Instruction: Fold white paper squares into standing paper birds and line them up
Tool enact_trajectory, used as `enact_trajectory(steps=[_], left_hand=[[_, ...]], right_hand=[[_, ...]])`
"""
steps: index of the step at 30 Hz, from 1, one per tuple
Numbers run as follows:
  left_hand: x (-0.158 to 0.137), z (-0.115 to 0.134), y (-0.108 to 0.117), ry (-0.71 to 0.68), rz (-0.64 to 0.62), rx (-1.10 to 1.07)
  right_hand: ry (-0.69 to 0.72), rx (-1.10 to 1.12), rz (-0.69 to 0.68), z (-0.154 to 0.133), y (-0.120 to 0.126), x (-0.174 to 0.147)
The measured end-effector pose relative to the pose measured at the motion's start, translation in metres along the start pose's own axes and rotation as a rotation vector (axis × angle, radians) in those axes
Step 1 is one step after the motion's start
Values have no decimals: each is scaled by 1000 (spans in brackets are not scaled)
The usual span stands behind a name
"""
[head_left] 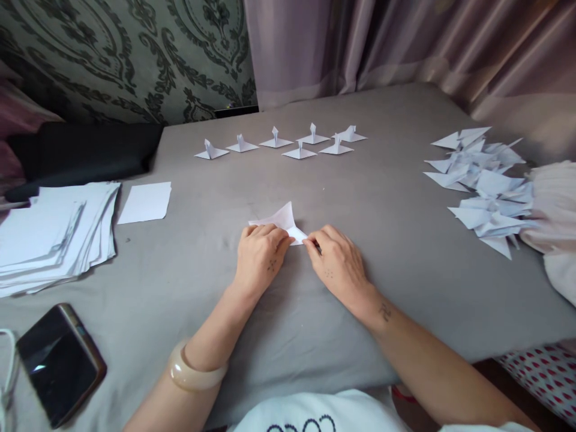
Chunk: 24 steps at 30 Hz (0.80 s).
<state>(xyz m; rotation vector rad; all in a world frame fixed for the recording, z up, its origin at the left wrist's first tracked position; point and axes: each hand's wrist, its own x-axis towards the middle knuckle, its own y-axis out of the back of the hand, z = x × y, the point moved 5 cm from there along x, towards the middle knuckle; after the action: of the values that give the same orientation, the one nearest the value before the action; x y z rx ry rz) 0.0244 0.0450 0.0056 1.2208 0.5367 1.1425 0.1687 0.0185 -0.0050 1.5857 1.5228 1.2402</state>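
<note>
A white sheet of paper (281, 218), partly folded with one corner standing up, lies between my hands at the middle of the grey-covered surface. My left hand (261, 252) covers its near left part, with thumb and fingers pinched on the paper. At the paper's right tip, my right hand (335, 259) pinches the edge between thumb and fingertips. The folds under my fingers are partly hidden. Beyond my hands stand several folded paper figures (300, 151) with flat pointed bases and upright middles.
A stack of white paper (96, 234) lies at left, with a single square sheet (144, 203) beside it. Near the front left rests a phone (60, 366) by a white cable (8, 366). Many folded paper pieces (490, 186) are heaped at right, against pale fabric (555, 222).
</note>
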Motion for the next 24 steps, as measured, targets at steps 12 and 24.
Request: enact_trajectory(steps=[12,24], left_hand=[[5,-3,-2,21,-58,11],[8,-1,-1,73,-170,30]], right_hand=[[-25,-15,-44,0,0,3],[-156,100,-186,14,4,8]])
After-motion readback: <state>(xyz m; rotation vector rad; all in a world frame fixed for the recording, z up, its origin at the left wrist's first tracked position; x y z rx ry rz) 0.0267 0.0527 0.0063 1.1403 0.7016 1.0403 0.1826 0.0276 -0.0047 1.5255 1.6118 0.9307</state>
